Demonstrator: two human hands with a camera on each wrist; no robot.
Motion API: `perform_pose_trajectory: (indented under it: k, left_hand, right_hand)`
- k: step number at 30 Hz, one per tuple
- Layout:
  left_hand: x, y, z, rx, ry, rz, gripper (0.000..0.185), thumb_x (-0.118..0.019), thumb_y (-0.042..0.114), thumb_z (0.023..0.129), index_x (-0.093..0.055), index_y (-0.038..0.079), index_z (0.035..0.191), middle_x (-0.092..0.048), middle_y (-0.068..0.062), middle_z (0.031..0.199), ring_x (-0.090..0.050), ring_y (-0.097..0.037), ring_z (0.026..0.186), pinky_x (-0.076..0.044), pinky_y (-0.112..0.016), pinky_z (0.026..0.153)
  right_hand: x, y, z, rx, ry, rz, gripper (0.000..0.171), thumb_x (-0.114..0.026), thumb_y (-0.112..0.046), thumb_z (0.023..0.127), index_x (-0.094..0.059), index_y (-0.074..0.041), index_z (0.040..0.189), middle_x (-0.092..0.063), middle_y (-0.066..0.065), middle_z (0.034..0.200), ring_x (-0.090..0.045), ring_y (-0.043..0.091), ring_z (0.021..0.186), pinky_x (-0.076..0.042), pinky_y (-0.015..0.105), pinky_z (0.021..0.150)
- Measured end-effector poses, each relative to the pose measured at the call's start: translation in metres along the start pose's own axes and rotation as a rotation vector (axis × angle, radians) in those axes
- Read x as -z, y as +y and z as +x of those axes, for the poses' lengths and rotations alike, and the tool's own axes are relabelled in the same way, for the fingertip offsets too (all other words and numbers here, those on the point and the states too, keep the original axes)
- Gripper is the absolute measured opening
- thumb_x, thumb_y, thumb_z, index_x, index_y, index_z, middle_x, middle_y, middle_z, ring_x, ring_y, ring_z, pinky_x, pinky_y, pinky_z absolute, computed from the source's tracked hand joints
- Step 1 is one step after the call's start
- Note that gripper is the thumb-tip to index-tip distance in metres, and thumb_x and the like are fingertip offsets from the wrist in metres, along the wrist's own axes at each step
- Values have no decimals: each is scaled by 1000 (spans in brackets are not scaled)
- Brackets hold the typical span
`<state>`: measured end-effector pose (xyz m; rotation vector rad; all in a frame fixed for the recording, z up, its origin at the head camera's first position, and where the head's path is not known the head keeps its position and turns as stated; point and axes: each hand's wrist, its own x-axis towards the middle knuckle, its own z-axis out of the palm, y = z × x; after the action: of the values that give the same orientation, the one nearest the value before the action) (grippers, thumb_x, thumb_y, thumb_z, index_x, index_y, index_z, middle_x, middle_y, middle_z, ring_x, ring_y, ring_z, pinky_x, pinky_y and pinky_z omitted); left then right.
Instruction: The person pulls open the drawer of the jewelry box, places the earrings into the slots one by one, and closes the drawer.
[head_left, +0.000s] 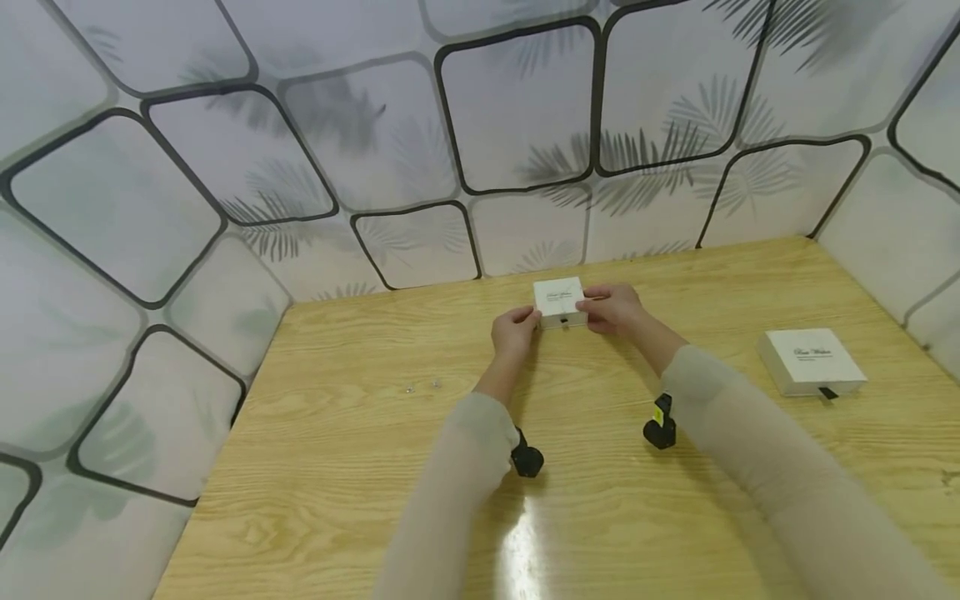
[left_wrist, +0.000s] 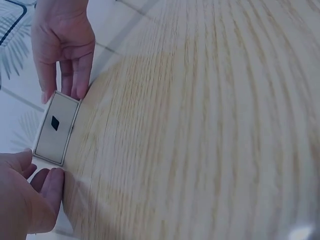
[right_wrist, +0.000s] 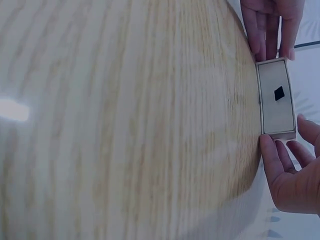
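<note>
On the left of the bench [head_left: 337,467] lie two tiny clear pieces [head_left: 437,382], set a little apart from each other; they are too small to make out, and look easy to lose and best pinched between fingertips.

To the right of them and farther off, the left hand [head_left: 515,332] has its fingers bent and holds the left side of the small white box [head_left: 560,298]. This box lies flat near the far edge of the bench, close to the patterned wall [head_left: 525,108], with its lettered top up and a dark tab [left_wrist: 55,123] on its near face. That face sits inside a thin rim, so it is probably a drawer [right_wrist: 274,110] in a stiff card cover. The box should be light and firm, smooth enough to slip a little under dry fingers, and liable to dent if squeezed at mid-wall. The short sides near the corners seem the best hold, and the tab the place to pull the drawer.

The right hand [head_left: 613,308] grips the right side, thumb toward the near corner and fingers bent behind it.

Farthest right, well apart, stands the larger white box [head_left: 812,358], also tabbed on its near face; it probably handles alike.
</note>
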<state>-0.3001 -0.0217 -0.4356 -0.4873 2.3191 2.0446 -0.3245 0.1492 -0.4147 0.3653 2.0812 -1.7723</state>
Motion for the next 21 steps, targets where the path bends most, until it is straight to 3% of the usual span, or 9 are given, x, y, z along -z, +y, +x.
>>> perform_pose_trajectory:
  k: [5, 9, 13, 18, 21]
  left_hand:
    - [6, 0, -5, 35, -18, -100, 27, -66, 7, 88, -66, -4, 112, -66, -17, 110, -67, -21, 94, -56, -24, 79]
    - [8, 3, -8, 47, -54, -77, 27, -68, 8, 87, -67, -2, 112, -68, -14, 107, -66, -17, 85, -57, -25, 74]
    - [9, 6, -14, 48, -116, -34, 30, -69, 6, 85, -66, -1, 114, -68, -14, 104, -63, -13, 76, -57, -27, 73]
    - [10, 8, -23, 44, -124, 9, 34, -70, 6, 84, -64, -4, 116, -69, -17, 100, -64, -15, 74, -57, -27, 72]
    - [11, 7, -28, 85, -128, -3, 35, -69, 5, 85, -62, -5, 117, -70, -18, 100, -68, -20, 80, -58, -28, 72]
  right_hand:
    - [2, 2, -6, 25, -23, -15, 57, -62, -12, 91, -39, 1, 141, -54, 11, 119, -59, 7, 80, -54, 30, 87]
    - [7, 1, -12, 44, -39, -35, 58, -62, -12, 91, -37, 3, 142, -48, 20, 132, -61, 20, 99, -52, 32, 90]
    - [17, 1, -19, 67, -70, -60, 59, -60, -11, 93, -32, 5, 143, -38, 27, 141, -48, 37, 123, -48, 37, 96]
    - [28, 3, -27, 83, -106, -85, 58, -56, -11, 95, -30, 6, 144, -36, 29, 143, -43, 42, 127, -45, 39, 100]
    - [33, 5, -31, 100, -125, -111, 59, -57, -13, 95, -29, 6, 144, -35, 30, 143, -43, 43, 126, -46, 38, 98]
